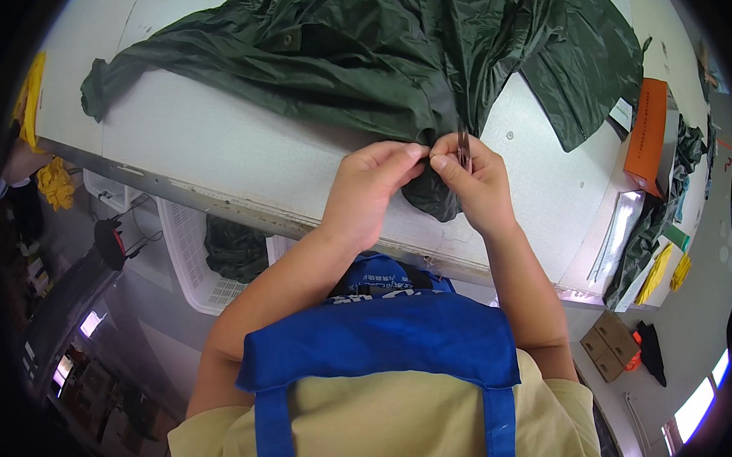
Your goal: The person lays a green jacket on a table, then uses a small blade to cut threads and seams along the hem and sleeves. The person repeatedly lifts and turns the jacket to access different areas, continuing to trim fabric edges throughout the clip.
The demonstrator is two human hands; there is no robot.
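A dark green, shiny waterproof garment (352,60) lies crumpled over the far side of the white table, and one gathered end hangs toward me. My left hand (368,180) is closed, its thumb and index finger pinching the garment's near edge. Fingertip to fingertip with it, my right hand (477,180) is closed too and pinches the same spot. Dark metal thread snips (464,148) rest in the right hand's fingers, blades pointing away from me; their lower part is hidden in the palm. The exact bit of cloth between the fingertips is covered.
The white table (242,144) has a metal front edge. Below it stands a white plastic basket (191,259) with dark green cloth inside. An orange box (647,138), clear plastic packaging (616,232) and more green cloth crowd the right end. A cardboard box (609,345) sits lower right.
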